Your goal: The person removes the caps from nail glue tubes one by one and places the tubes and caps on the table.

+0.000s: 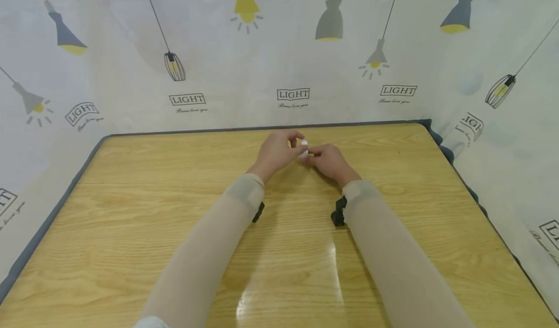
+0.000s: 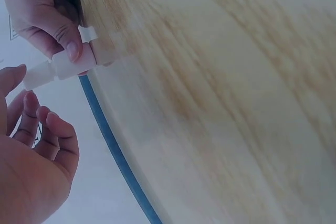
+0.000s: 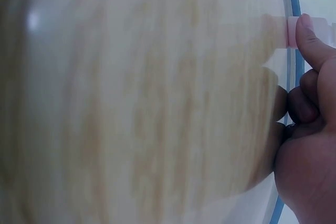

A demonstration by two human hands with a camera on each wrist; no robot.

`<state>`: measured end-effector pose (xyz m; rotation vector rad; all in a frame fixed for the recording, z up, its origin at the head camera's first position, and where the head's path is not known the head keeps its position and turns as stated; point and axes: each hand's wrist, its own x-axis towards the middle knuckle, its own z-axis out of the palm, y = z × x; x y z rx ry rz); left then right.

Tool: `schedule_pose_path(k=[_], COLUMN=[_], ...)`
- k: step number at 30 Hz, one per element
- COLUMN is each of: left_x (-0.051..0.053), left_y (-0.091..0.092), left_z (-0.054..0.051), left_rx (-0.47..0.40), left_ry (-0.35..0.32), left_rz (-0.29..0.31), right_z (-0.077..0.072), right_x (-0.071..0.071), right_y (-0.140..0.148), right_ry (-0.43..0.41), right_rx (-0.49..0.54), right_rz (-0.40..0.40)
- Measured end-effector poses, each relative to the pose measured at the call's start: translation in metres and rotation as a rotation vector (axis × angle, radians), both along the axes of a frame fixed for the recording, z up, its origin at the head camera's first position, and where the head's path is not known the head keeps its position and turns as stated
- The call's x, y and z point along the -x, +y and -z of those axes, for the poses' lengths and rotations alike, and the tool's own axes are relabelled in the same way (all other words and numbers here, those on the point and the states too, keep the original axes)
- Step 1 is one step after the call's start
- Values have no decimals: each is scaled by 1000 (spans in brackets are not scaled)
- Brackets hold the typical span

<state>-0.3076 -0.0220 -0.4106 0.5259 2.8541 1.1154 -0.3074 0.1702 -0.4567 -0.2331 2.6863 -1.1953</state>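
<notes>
A small whitish bottle (image 1: 304,149) stands upright on the wooden table, near its far edge. My right hand (image 1: 329,160) holds the bottle's lower body (image 2: 68,66), its thumb lying along the side; the right wrist view shows this thumb and the pinkish bottom end (image 3: 292,32) against the table. From the left, my left hand (image 1: 277,151) pinches the bottle's pale top (image 2: 39,75) between thumb and index finger, its other fingers loosely bent. A narrower part lies between top and body; whether the top is joined there I cannot tell. A small white piece (image 2: 88,33) shows beside the right thumb.
The wooden table (image 1: 174,197) has a dark blue edge strip (image 2: 113,145). Behind it and at both sides hangs a pale cloth (image 1: 244,75) printed with lamps. Black wrist mounts (image 1: 338,212) sit under my sleeves.
</notes>
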Motion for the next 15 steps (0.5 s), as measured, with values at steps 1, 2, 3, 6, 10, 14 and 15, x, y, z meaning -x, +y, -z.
schedule_pose_path(k=[1,2,3,6,10,14,15], left_x=[0,0,1,2,2,0,0], left_y=[0,0,0,0,2,3,3], left_z=[0,0,0,0,0,-2,-3], left_rx=[-4,-6,-6,3,18,36,39], left_ry=[-8,-15,-21,-29,-15,-10,-10], left_rz=[5,9,12,12,-1,-17,-20], right_z=[0,0,0,0,-1,-3,-3], right_x=[0,0,0,0,0,-1,-1], right_y=[0,0,0,0,0,0,-1], right_ry=[0,0,-2,-10,-10,-10,-10], right_rx=[1,3,4,6,3,8,9], right_rz=[-1,0,1,3,4,1,0])
